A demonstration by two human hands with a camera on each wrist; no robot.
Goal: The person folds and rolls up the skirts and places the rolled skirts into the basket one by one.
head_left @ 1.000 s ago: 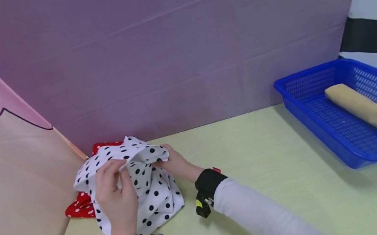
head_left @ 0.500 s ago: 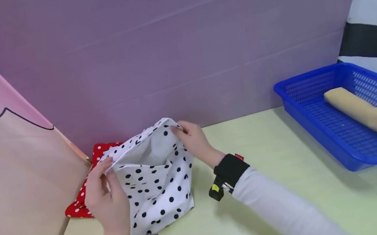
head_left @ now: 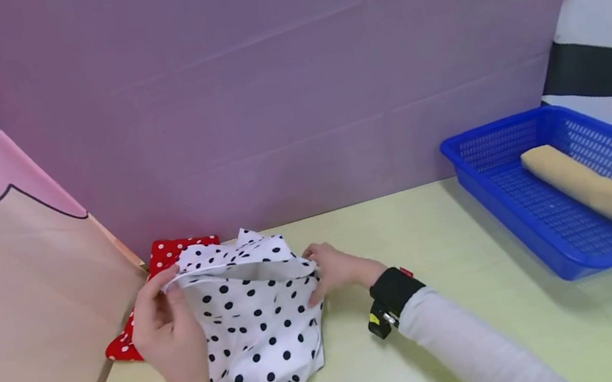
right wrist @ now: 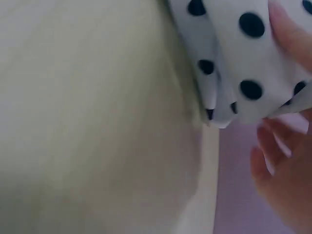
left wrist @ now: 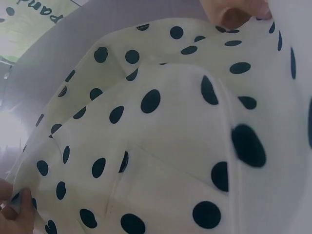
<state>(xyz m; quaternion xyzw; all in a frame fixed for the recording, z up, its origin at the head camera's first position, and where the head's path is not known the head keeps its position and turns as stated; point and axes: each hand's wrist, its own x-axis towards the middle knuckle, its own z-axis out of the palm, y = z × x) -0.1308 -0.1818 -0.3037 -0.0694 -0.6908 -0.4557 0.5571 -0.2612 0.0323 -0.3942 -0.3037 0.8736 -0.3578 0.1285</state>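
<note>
A white cloth bag [head_left: 262, 331] with black polka dots stands on the left part of the table, its mouth facing up and partly open. My left hand [head_left: 169, 333] pinches the left corner of the rim between thumb and fingers. At the opposite side my right hand [head_left: 338, 271] holds the rim's edge, thumb in front and fingers at the back. In the right wrist view, the thumb [right wrist: 292, 36] lies on the dotted cloth [right wrist: 251, 53]. The left wrist view is filled by the bag's dotted cloth [left wrist: 161, 131]. What lies inside the bag is hidden.
Behind the bag, at the table's far left corner, lies a red cloth piece [head_left: 166, 253] with white dots. A blue mesh basket [head_left: 513, 211] stands on the right, holding a beige roll [head_left: 600, 188]. A purple backdrop [head_left: 289, 87] borders the table's far edge.
The bag's mouth has been spread wider and its far rim has dropped again. My right hand has moved rightward, then lower; my left hand has shifted slightly left, still pinching the rim.
</note>
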